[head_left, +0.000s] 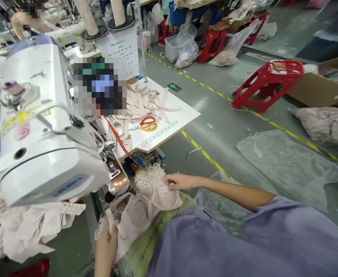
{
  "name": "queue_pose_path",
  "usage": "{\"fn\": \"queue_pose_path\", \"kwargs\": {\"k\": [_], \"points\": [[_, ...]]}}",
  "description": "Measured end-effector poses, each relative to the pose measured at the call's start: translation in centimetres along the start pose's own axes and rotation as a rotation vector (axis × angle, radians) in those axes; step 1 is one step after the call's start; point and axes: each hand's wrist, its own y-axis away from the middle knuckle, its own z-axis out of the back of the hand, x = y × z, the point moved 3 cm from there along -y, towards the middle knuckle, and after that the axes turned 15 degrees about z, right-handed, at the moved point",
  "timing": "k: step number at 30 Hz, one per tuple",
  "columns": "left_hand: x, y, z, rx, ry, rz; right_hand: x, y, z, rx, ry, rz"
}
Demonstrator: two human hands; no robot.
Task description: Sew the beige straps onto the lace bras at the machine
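Head view: pinching lacy edge of pale beige two-cup lace bra (140,212) between fingertips of bare right hand (175,181); clutching opposite end in bare left hand (107,232), fingers curled in. Spread above olive-green patterned cloth (148,239), at 8 o'clock from right hand, 1 o'clock from left; long axis running 8 to 2. Touched by both, neither nearer. Near white rounded metal sewing machine (53,161), at its 4 o'clock.

Head-worn view, forward and down
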Motion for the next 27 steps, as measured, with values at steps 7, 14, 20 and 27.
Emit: {"fn": "queue_pose_path", "kwargs": {"k": [7, 14, 20, 27], "points": [[-8.8, -0.1, -10.5, 0.691, 0.379, -0.133, 7.4, -1.0, -1.1, -0.212, -0.154, 0.138], [-7.5, 1.6, -13.3, 1.063, 0.851, 0.498, 3.7, -2.8, 18.5, -0.585, 0.48, -0.3], [-7.0, 2.6, -12.1, 1.044, 0.842, 0.503, 1.3, -4.0, 29.8, -0.755, 0.587, -0.486], [-8.1, 1.3, -5.4, 0.467, 0.876, 0.108, 3.7, -3.0, 17.6, -0.721, -0.153, -0.13]]}}
